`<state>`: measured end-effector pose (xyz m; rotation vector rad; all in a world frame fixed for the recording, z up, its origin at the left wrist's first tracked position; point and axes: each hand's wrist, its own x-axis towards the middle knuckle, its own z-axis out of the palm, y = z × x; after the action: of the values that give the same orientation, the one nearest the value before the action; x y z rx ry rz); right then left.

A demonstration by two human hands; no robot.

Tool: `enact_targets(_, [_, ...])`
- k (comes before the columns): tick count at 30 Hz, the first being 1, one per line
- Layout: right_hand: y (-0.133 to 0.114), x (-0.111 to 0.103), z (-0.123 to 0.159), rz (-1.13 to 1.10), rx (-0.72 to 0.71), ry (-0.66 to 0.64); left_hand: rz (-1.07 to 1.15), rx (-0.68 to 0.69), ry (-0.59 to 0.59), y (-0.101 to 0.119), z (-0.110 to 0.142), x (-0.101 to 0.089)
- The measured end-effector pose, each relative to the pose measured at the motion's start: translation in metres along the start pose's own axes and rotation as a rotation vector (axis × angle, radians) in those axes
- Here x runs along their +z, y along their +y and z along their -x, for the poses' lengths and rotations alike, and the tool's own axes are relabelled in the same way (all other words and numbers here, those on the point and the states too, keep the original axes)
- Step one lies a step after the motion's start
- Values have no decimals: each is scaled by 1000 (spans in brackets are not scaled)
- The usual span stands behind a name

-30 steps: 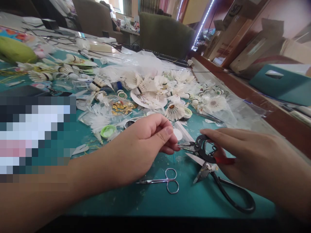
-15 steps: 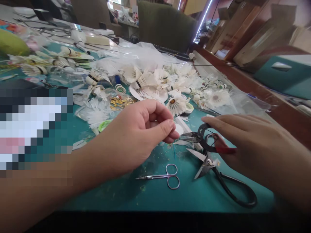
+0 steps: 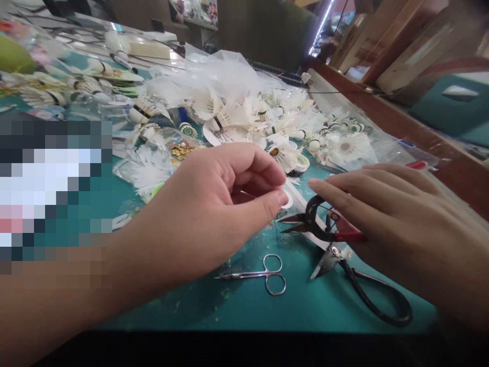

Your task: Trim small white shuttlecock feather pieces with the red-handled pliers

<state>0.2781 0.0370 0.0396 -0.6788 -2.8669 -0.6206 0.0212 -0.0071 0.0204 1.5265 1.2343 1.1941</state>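
Left hand (image 3: 206, 204) curled in a near-shut pinch, white disc (image 3: 289, 200) partly hidden just beyond it at 2 o'clock — black-and-red snips (image 3: 314, 224) under right hand (image 3: 397, 219), blades at 9 o'clock

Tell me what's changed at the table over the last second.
The left hand has moved slightly right, its thumb and fingers spreading wider beside a small white disc. The right hand has shifted up a little on the red-handled pliers. Nothing was clearly picked up or let go. The small scissors and black-handled shears lie as before.
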Motion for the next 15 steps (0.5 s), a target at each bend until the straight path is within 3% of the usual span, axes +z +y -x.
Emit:
enact_targets(11, [2, -1, 1, 43, 26, -8, -218, 114, -7, 6, 3, 0])
enact_targets(15, [2, -1, 0, 82, 54, -5, -193, 63, 19, 5, 4, -1])
